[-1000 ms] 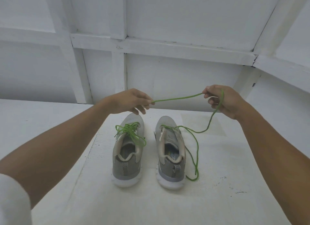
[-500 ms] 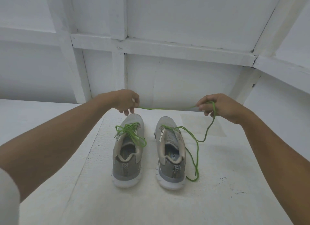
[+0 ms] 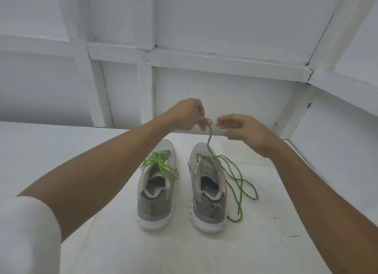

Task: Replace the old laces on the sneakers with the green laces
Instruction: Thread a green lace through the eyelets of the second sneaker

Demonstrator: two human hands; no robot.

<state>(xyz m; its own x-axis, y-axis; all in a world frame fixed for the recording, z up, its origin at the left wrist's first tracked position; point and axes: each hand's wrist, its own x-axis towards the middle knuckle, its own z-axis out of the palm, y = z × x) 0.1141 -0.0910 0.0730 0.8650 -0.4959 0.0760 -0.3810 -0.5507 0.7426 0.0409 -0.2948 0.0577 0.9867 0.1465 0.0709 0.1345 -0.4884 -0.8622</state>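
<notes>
Two grey sneakers stand side by side on the white surface, heels toward me. The left sneaker (image 3: 156,183) is laced in green, its tied green lace (image 3: 161,163) bunched over the tongue. A loose green lace (image 3: 238,177) runs from the front eyelets of the right sneaker (image 3: 208,183); its slack loops on the surface to the shoe's right. My left hand (image 3: 187,115) pinches one end of this lace above the right shoe's toe. My right hand (image 3: 245,130) hovers just right of that end, fingers relaxed, holding nothing.
The shoes sit on a white painted platform (image 3: 266,243) with small dark specks at the right. A white panelled wall (image 3: 204,89) with raised battens stands close behind, and angles forward along the right side.
Both hands have come together over the right shoe. My right hand has let go of the lace, whose slack dropped onto the surface beside the shoe. My left hand moved right, still pinching the end.
</notes>
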